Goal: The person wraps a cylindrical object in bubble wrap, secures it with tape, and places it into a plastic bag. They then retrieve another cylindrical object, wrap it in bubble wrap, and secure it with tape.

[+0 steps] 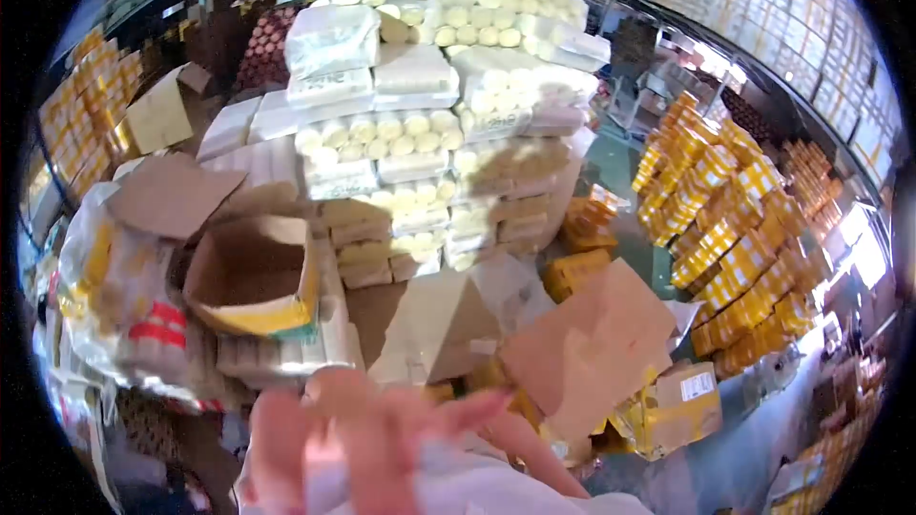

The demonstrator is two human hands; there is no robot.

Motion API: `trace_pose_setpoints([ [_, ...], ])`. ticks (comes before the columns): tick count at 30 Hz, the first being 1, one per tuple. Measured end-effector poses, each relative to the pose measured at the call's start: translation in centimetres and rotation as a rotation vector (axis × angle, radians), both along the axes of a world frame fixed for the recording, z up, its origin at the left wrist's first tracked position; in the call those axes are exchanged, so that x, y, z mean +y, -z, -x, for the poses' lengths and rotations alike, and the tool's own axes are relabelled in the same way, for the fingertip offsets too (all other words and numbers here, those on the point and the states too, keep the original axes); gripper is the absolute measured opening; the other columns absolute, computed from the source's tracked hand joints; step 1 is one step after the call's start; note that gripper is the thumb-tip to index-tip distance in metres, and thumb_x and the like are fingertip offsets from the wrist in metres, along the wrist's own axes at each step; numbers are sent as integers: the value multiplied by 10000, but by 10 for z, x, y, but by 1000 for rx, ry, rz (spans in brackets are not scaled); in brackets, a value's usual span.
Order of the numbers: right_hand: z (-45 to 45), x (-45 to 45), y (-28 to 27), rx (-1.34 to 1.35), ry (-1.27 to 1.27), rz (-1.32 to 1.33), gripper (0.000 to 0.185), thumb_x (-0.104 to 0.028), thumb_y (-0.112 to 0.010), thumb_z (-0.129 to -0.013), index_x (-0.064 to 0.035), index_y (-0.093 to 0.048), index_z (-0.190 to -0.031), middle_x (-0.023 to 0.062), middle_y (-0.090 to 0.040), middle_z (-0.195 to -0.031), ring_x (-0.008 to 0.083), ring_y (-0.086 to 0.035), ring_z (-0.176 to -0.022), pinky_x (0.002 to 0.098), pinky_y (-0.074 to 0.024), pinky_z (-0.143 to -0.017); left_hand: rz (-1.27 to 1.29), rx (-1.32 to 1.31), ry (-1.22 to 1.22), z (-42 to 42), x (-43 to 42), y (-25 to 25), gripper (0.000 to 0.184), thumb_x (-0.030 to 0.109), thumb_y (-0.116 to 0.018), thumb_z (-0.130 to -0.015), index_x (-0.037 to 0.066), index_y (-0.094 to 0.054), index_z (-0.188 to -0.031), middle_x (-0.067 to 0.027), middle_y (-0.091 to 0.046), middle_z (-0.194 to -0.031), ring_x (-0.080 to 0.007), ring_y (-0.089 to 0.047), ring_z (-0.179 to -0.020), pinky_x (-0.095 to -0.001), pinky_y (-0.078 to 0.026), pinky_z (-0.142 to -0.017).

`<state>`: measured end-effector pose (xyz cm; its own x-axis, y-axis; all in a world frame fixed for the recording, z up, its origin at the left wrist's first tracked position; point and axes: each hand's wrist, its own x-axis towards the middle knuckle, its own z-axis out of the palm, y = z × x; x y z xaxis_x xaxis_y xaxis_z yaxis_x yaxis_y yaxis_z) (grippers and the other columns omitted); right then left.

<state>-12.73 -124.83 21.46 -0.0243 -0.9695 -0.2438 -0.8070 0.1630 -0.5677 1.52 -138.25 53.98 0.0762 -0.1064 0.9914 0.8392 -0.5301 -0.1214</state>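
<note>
Close to the camera at the bottom, my left hand [358,443] is raised and blurred. Its fingers are spread, one stretched toward the right, and no object shows in them. Behind it, part of my right forearm [534,453] crosses a pale sleeve; the right hand itself is hidden. Beyond my hands lie an open cardboard box with flaps [434,319] and a large tilted cardboard flap [587,348]. An open, upright brown carton [253,272] sits to the left on wrapped packs.
A tall stack of clear-wrapped packs of pale rolls [382,143] rises ahead. Yellow-taped cartons [730,238] are piled on the right. A taped box with a white label [677,405] rests at lower right. Loose cardboard [176,193] lies at left.
</note>
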Motion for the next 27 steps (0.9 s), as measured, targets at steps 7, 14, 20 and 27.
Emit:
trace_pose_setpoints([
  [7,27,-89,22,85,-65,-274,443,-409,-483,-844,-112,-498,-1173,181,-600,-1045,351,-583,-931,446,-462,-783,73,-688,-365,-71,-123,-2,473,208,-572,-844,181,-383,-1276,-36,-407,-1324,-223,-268,-1297,-556,-68,-1066],
  [14,103,-313,40,61,-257,-14,469,-429,-485,-835,-103,-501,-1171,176,-614,-993,346,-592,-909,460,-477,-740,67,-736,-638,26,-297,0,331,267,-522,-871,159,-432,-1171,-135,-488,-1216,-298,-373,-1207,-554,-91,-1053],
  [20,179,-468,-62,127,-281,-133,413,-402,-474,-841,-100,-526,-1118,165,-614,-967,339,-587,-908,460,-466,-758,91,-878,-834,105,-437,-44,258,317,-480,-894,139,-473,-1081,-220,-558,-1124,-362,-462,-1130,-552,-111,-1042],
  [27,243,-598,-155,57,-265,115,355,-345,-517,-835,-92,-558,-1081,166,-613,-953,351,-579,-900,443,-460,-760,616,-1197,-1054,101,-525,-76,382,66,-544,-837,46,-464,-1209,-111,-537,-1179,-295,-504,-1046,-409,-331,-925],
])
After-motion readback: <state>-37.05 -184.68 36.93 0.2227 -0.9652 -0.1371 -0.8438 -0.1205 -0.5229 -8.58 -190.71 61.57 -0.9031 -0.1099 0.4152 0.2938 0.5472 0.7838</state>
